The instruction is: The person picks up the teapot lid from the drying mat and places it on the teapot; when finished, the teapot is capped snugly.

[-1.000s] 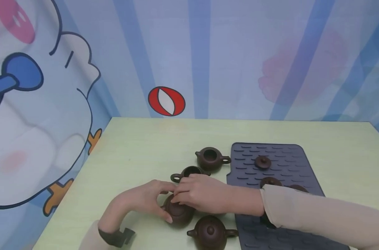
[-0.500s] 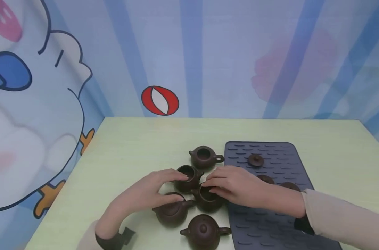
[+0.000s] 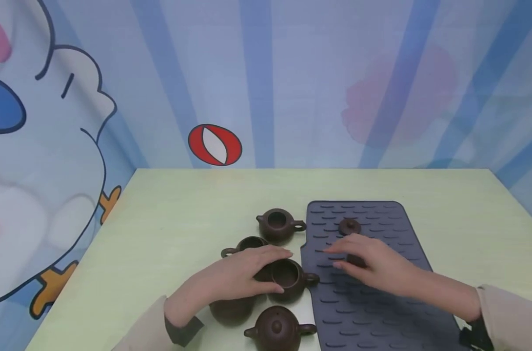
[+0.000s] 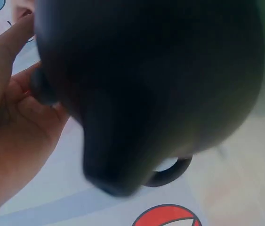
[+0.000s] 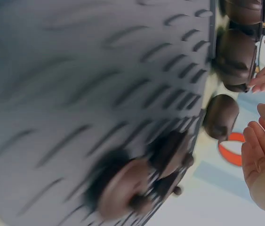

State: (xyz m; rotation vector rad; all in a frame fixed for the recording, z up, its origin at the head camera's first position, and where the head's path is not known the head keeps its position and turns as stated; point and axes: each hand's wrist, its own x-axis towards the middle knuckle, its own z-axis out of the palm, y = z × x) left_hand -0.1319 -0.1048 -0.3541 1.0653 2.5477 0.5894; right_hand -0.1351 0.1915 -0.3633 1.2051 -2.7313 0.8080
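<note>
One table (image 3: 195, 204), one grey mat (image 3: 353, 312), five teapots (image 3: 278, 238), loose lids (image 3: 350, 228)

Saw the mat right of the table's centre, lengthwise toward its far edge, with the teapots crowded along the mat's left edge. Saw the left hand (image 3: 239, 275) wide, with thumb and fingers astride the left side of an open pot (image 3: 294, 292); could not tell whether touching. Saw the right hand (image 3: 380, 265) above the mat, also wide, with nothing visibly gripped. Judged likeliest a knock between teapots, from crowding and a careless left-hand sweep; also a skidding lid, from an off-centre pinch. Found the open pot just beside the mat's left edge, with its handle (image 3: 311, 279) toward the table's right edge. Inferred, for the hidden spout, a bearing toward the left edge, and a long axis roughly parallel to the far edge. Noted last the loose lids: one near the mat's far edge, another partly hidden by the right hand.
</note>
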